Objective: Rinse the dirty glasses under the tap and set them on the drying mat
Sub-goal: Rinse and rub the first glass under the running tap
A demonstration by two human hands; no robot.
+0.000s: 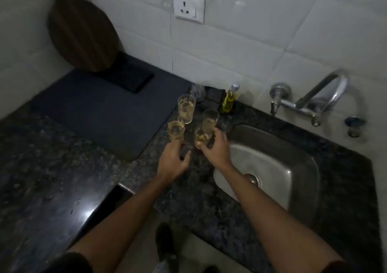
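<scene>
Head view. Your left hand (173,161) grips the near-left glass (176,130) at its base; your right hand (215,149) wraps the near-right glass (202,136). The far-left glass (186,108) and far-right glass (210,118) stand close at 12 o'clock. All four hold yellowish residue. Risk: in so tight a cluster, lifting one may topple a neighbour. The drying mat (104,109) lies at 10 o'clock.

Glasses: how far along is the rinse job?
Done: nothing. All four glasses show yellowish residue and stand on the counter; the drying mat holds no glass. In hand: the right hand grips the front-right glass; the left hand is at the front-left glass, grip unclear. Left: rinsing all four under the tap, then setting them on the mat.
</scene>
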